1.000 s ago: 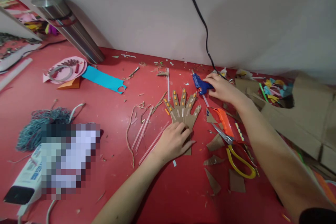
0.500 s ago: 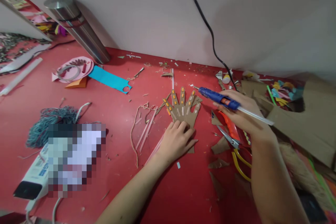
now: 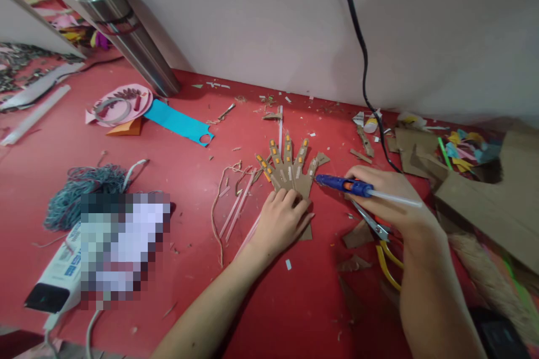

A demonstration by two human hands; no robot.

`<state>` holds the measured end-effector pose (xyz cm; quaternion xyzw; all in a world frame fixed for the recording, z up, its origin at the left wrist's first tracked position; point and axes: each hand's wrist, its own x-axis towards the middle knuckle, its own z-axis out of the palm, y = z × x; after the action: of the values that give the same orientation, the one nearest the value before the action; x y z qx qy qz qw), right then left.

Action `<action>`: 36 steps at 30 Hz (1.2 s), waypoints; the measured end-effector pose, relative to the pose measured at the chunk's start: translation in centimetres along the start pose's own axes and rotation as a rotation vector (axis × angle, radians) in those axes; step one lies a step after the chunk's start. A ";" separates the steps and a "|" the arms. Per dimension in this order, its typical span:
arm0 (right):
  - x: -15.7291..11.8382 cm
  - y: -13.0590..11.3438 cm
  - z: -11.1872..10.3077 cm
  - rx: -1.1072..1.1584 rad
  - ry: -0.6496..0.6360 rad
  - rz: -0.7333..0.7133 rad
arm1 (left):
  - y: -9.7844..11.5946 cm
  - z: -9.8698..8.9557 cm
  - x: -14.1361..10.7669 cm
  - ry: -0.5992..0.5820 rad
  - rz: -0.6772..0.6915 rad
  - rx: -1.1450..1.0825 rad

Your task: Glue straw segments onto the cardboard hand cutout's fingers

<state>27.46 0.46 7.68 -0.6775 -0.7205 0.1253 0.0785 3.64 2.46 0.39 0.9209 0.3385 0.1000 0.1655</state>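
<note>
A brown cardboard hand shape (image 3: pixel 300 183) lies on the red table, with orange and clear tube pieces along its fingers. My left hand (image 3: pixel 281 223) rests on its lower part, pressing it down with curled fingers. My right hand (image 3: pixel 389 196) is wrapped round a blue glue gun (image 3: pixel 343 184), with a clear glue stick out of its back. The gun's nozzle is beside the rightmost cardboard finger; whether they touch is hard to tell. Under my right hand lie scissors (image 3: pixel 389 261) with yellow handles. Clear straws (image 3: pixel 239 206) and brown twine (image 3: pixel 215 219) lie left of the cardboard hand.
A steel flask (image 3: pixel 137 47) stands at the back left near a blue paper strip (image 3: pixel 179 122). Teal yarn (image 3: pixel 80 193) and a blurred-out device (image 3: pixel 135 247) lie at the left. Cardboard (image 3: pixel 484 202) covers the right side. A black cable (image 3: pixel 361 45) hangs behind the gun.
My right hand has lowered the glue gun, bringing its nozzle down beside the rightmost cardboard finger. The black cable has shifted right. My left hand stays on the cardboard.
</note>
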 end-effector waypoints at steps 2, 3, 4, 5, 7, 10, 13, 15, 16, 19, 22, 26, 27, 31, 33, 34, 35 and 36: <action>0.0 -0.1 0.4 -0.028 -0.025 0.013 | 0.0 0.0 0.0 0.003 -0.002 -0.005; 0.0 -0.2 0.5 -0.039 -0.036 0.021 | 0.0 0.0 0.0 0.007 0.000 -0.007; 0.0 -0.2 0.6 -0.048 -0.036 0.026 | 0.0 0.0 0.0 0.011 0.001 -0.008; 0.0 -0.3 0.7 -0.051 -0.037 0.028 | -0.1 0.0 0.0 0.015 0.002 -0.008; 0.0 -0.4 0.7 -0.043 -0.044 0.025 | -0.1 -0.1 0.0 0.020 0.005 -0.009; 0.1 -0.5 0.9 -0.037 -0.042 0.025 | -0.1 0.0 0.0 0.027 0.006 -0.011; 0.1 -0.5 1.1 -0.056 -0.018 0.061 | -0.2 0.1 0.0 0.023 0.001 -0.012; 0.2 -0.5 1.2 -0.067 -0.010 0.076 | -0.2 0.1 0.0 0.021 -0.001 -0.014; 0.2 -0.4 1.3 -0.069 -0.010 0.074 | -0.2 0.1 0.0 0.023 -0.001 -0.015; 0.3 -0.4 1.4 -0.064 -0.009 0.051 | -0.2 0.1 0.0 0.032 -0.003 -0.027; 0.3 -0.4 1.6 -0.060 0.011 0.043 | -0.3 0.2 0.0 0.040 -0.008 -0.040; 0.3 -0.6 1.5 -0.068 0.000 0.079 | -0.3 0.4 0.0 0.044 -0.015 -0.052; 0.3 -0.7 1.5 -0.075 -0.010 0.088 | -0.3 0.4 0.1 0.043 -0.016 -0.053; 0.5 -0.8 1.1 -0.096 -0.042 0.122 | -0.4 0.4 0.1 0.042 -0.018 -0.056; 0.6 -0.9 1.0 -0.100 -0.048 0.149 | -0.4 0.4 0.1 0.040 -0.018 -0.059; 0.7 -0.9 1.0 -0.102 -0.051 0.161 | -0.4 0.4 0.1 0.040 -0.017 -0.060; 0.7 -0.9 1.0 -0.105 -0.051 0.169 | -0.4 0.4 0.0 0.041 -0.018 -0.061; 0.8 -0.8 1.0 -0.109 -0.049 0.171 | -0.4 0.4 0.0 0.043 -0.017 -0.063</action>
<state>26.31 1.11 6.93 -0.7364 -0.6677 0.1086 0.0125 3.53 2.70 -0.09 0.9100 0.3466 0.1287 0.1878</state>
